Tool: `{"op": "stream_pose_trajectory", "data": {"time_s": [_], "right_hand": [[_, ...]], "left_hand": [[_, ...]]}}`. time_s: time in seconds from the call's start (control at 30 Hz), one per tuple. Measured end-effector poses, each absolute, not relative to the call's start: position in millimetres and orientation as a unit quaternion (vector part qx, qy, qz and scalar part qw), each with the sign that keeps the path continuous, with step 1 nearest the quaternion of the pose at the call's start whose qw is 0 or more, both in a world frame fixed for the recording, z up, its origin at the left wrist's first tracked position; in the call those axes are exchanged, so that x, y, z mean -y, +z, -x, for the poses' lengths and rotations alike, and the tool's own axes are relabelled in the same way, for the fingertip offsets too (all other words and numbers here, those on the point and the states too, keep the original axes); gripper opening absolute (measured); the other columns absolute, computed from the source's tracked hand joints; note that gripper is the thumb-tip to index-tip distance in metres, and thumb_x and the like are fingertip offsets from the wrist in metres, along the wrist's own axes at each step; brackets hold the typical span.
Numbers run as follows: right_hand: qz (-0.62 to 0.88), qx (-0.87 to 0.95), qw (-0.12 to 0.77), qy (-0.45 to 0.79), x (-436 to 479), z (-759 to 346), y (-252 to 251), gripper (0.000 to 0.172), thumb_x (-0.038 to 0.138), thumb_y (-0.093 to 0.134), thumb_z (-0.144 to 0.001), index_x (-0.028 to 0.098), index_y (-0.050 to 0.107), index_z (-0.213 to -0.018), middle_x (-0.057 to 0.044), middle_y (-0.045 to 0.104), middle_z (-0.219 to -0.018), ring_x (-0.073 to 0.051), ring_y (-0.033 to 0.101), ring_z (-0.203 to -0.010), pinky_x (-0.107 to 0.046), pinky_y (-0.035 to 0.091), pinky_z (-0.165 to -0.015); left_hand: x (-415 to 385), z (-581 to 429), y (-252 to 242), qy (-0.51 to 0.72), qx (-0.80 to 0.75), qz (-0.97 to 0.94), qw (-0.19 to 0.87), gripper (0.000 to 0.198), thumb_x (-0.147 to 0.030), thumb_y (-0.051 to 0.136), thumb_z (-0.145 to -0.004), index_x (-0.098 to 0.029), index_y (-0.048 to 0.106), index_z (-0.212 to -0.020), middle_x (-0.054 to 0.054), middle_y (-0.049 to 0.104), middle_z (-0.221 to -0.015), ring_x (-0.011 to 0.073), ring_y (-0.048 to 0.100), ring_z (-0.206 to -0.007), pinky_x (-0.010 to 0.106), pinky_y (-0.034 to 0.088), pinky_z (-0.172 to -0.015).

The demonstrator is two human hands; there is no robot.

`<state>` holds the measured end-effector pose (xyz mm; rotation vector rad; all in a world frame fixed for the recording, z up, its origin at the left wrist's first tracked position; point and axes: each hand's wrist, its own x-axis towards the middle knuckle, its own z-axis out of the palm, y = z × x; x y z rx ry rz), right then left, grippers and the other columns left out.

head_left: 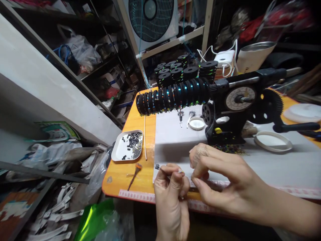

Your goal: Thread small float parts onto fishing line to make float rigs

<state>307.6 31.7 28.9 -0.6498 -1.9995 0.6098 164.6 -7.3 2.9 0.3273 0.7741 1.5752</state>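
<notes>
My left hand (172,197) is closed near the front edge of the table, its thumb and fingers pinching a thin piece with a dark grey tip (157,166). A small yellowish end shows at the fingertips; the rest is hidden. Just to the right, apart from it, my right hand (223,174) has thumb and forefinger pressed together. Whatever is in that pinch, if anything, is too small to make out. Beyond both hands stands a black hand-cranked winding machine (230,117), its shaft carrying a row of black foam spools (173,97) wound with line and small coloured parts.
To the left, a white tray (115,156) holds small black tubes and metal bits. A brown bundle with an orange tip (136,170) lies on the orange table (112,182). Stacked spools (175,71) and a fan (150,20) are behind; a white lid (273,142) sits right.
</notes>
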Motion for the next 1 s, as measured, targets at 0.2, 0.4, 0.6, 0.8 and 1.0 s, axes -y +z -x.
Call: {"op": "stream_pose_trajectory", "data": {"time_s": [0.2, 0.4, 0.6, 0.8, 1.0], "right_hand": [[0.270, 0.809, 0.462, 0.243, -31.0, -307.7, 27.0, 0.018, 0.005, 0.060, -0.086, 0.018, 0.052, -0.076, -0.001, 0.051, -0.076, -0.014, 0.051, -0.074, -0.026, 0.042, -0.063], [0.242, 0.804, 0.485, 0.244, -38.3, -309.2, 30.3, 0.013, 0.007, 0.064, -0.093, 0.017, 0.069, -0.098, -0.004, 0.068, -0.085, -0.014, 0.061, -0.081, -0.028, 0.050, -0.073], [0.269, 0.789, 0.467, 0.294, -34.7, -310.9, 35.9, 0.011, 0.009, 0.064, -0.092, 0.018, 0.070, -0.090, -0.001, 0.067, -0.080, -0.012, 0.060, -0.074, -0.025, 0.048, -0.066], [0.213, 0.840, 0.458, 0.198, -40.0, -313.9, 36.2, 0.011, 0.008, 0.059, -0.094, 0.016, 0.067, -0.094, -0.006, 0.069, -0.089, -0.016, 0.065, -0.091, -0.032, 0.054, -0.088], [0.124, 0.884, 0.421, -0.161, -60.3, -330.1, 56.0, 0.010, 0.013, 0.063, -0.095, 0.018, 0.071, -0.099, -0.005, 0.078, -0.105, -0.019, 0.066, -0.116, -0.038, 0.040, -0.121]], "left_hand": [[7.5, -165.6, 2.2, 0.691, -0.341, -0.163, 0.617, 0.028, -0.029, 0.095, -0.066, -0.016, 0.070, -0.069, -0.005, 0.059, -0.068, -0.0014, 0.039, -0.043, 0.012, 0.036, -0.044], [11.9, -163.4, -2.6, 0.692, -0.368, -0.202, 0.587, 0.023, -0.026, 0.095, -0.066, -0.018, 0.073, -0.069, -0.001, 0.064, -0.075, 0.0081, 0.062, -0.066, 0.015, 0.053, -0.062], [10.9, -163.8, -3.8, 0.689, -0.377, -0.260, 0.561, 0.020, -0.030, 0.091, -0.073, -0.023, 0.078, -0.086, 0.001, 0.065, -0.093, 0.0102, 0.064, -0.076, 0.018, 0.054, -0.070], [6.0, -160.4, 0.0, 0.700, -0.226, -0.335, 0.590, 0.010, -0.031, 0.075, -0.090, -0.025, 0.074, -0.082, -0.003, 0.064, -0.071, 0.0058, 0.056, -0.058, 0.014, 0.048, -0.060], [5.8, -132.7, 2.8, 0.591, -0.353, -0.390, 0.611, 0.014, -0.034, 0.072, -0.093, -0.021, 0.070, -0.090, -0.006, 0.052, -0.056, 0.0061, 0.044, -0.051, 0.015, 0.037, -0.054]]}}
